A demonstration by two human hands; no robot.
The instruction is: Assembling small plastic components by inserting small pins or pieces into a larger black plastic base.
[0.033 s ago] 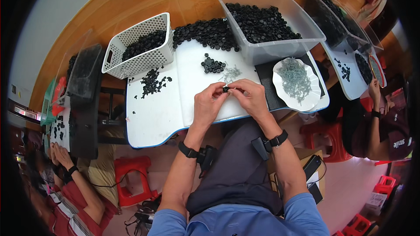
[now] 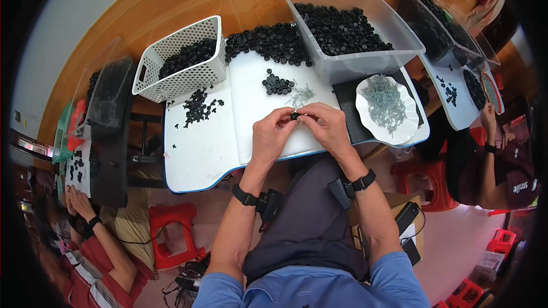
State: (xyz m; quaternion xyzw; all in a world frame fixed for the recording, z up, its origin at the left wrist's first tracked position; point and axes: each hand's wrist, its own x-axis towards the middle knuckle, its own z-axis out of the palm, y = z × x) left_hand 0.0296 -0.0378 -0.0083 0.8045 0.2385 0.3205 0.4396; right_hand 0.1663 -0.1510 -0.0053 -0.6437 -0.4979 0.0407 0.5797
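Black piece [image 2: 294,116], small, pinched between both hands above the white surface [image 2: 197,159]. Left hand [image 2: 269,137] and right hand [image 2: 328,127] nearly meet, fingertips closed on it. Just beyond: loose pale screws [image 2: 302,96], black cap cluster [image 2: 278,84]. Scalloped white plate [image 2: 404,136] of more screws, right.

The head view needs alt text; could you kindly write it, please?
The person's left hand and right hand pinch a small black part over a white table. Beyond stand a white basket and clear bin of black parts; a white plate of thin grey pieces sits right.
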